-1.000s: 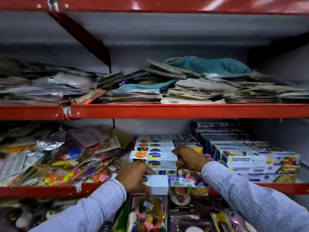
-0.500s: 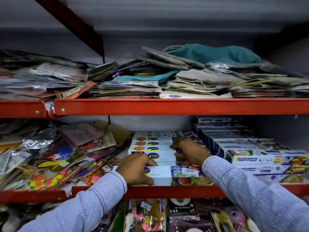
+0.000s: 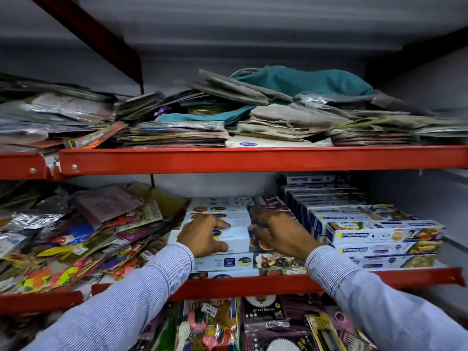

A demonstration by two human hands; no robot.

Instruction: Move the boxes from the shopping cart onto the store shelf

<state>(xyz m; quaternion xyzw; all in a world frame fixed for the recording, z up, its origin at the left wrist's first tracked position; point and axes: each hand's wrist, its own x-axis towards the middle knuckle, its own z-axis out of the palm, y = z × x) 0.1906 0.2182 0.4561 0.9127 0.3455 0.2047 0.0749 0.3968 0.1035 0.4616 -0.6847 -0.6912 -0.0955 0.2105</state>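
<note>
On the red shelf, both hands' spread fingers flat atop the white box, ungripped.

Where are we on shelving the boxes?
Done: several white boxes already sit stacked on the middle shelf. In hand: left hand and right hand rest on the top box, seating it. Left: unknown, since the cart is out of view.

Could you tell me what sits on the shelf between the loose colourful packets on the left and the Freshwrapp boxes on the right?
In the head view, a stack of white boxes, with both hands resting on its top box.
</note>
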